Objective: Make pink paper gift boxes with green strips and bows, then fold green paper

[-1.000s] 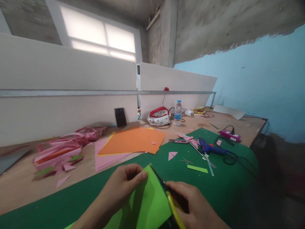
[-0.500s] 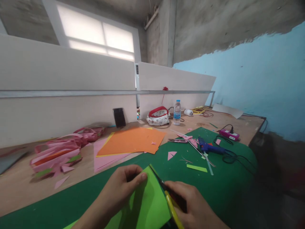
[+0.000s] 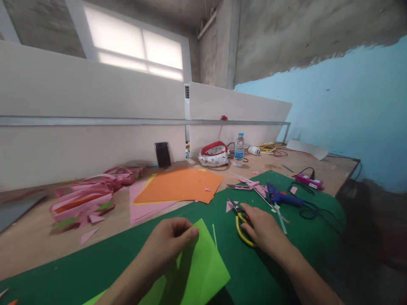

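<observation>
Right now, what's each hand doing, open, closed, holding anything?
Left hand: closed, pinching the light green paper.
Right hand: resting on the yellow-handled scissors on the green mat; grip cannot be told.

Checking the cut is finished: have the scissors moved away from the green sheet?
Yes. The scissors and right hand moved away toward the glue gun, off the green sheet.

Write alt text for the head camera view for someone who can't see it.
The left hand pinches a light green paper sheet on a dark green mat, while the right hand rests on yellow-handled scissors. Orange paper, pink scraps and a blue glue gun lie beyond.
</observation>
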